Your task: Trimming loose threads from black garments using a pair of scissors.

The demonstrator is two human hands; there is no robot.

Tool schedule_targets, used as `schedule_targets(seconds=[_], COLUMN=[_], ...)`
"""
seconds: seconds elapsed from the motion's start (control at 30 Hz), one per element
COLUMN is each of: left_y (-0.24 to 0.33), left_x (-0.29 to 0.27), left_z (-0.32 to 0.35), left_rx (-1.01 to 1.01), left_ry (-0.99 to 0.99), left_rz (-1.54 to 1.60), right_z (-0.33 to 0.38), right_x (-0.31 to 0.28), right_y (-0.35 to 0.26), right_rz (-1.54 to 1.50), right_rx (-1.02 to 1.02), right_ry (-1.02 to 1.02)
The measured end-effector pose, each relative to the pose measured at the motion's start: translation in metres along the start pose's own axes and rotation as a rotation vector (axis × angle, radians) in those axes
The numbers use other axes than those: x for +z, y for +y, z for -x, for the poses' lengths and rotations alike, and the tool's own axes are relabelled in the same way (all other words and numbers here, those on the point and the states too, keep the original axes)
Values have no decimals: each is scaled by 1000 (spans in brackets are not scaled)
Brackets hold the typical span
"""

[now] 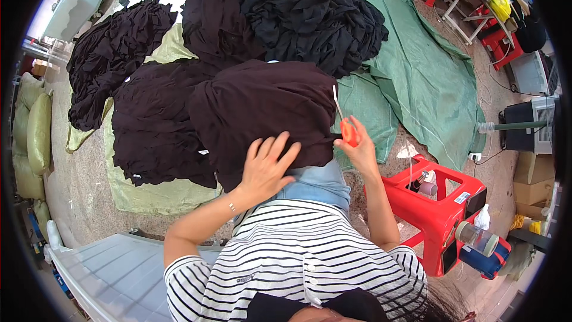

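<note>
Across my lap lies a dark brown cloth garment (268,110), spread over my light blue trousers. My left hand (271,164) rests flat on its near edge with the fingers spread, holding nothing. In my right hand (360,149) is a pair of scissors (349,133) with orange handles. Their thin blades point away from me along the garment's right edge, and a small white strip shows at the tip. Whether the blades touch the cloth I cannot tell.
Dark brown cloth piles (161,119) lie to the left on pale yellow sheeting (161,197). A black cloth heap (310,18) is at the far side, beside a green tarp (423,83). A red stool (417,194) stands close on my right, with a clear bottle (476,238) near it.
</note>
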State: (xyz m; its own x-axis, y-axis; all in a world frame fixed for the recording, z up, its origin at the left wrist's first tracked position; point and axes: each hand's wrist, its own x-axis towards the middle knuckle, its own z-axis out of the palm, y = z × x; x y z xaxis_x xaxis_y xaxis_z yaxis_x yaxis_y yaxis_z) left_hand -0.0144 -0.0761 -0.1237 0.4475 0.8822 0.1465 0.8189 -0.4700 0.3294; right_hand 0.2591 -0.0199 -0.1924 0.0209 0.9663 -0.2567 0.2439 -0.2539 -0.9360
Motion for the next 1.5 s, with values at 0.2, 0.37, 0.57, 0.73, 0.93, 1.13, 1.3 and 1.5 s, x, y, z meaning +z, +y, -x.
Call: schedule_targets(seconds=[0.2,0.37,0.57,0.73,0.93,1.13,1.3,1.5], left_y=[-48,-35,-93,-90,-73,-97,-95,-91], left_x=[-7,-70,-70,-69,-57,-42,-32,-27], left_z=[63,53,-35,-70,-106,-126,-115,-112], left_rx=[-155,-274,-407,-229,150,-101,-221,-251], left_ry=[342,154,383,704,423,65,96,149], left_rz=[-85,656,583,-23,325,554,710,695], right_z=[-14,-28,-105,-92,-15,44,59,57], right_x=[-8,-37,-4,10,-15,-12,4,14], right_y=[12,-73,-179,-164,-125,-117,-130,-135], right_rz=[-22,12,289,432,652,689,685,779], right_rx=[78,-187,-689,-629,-454,-338,-317,-359], right_ry=[-169,124,356,188,137,-5,-88,-76])
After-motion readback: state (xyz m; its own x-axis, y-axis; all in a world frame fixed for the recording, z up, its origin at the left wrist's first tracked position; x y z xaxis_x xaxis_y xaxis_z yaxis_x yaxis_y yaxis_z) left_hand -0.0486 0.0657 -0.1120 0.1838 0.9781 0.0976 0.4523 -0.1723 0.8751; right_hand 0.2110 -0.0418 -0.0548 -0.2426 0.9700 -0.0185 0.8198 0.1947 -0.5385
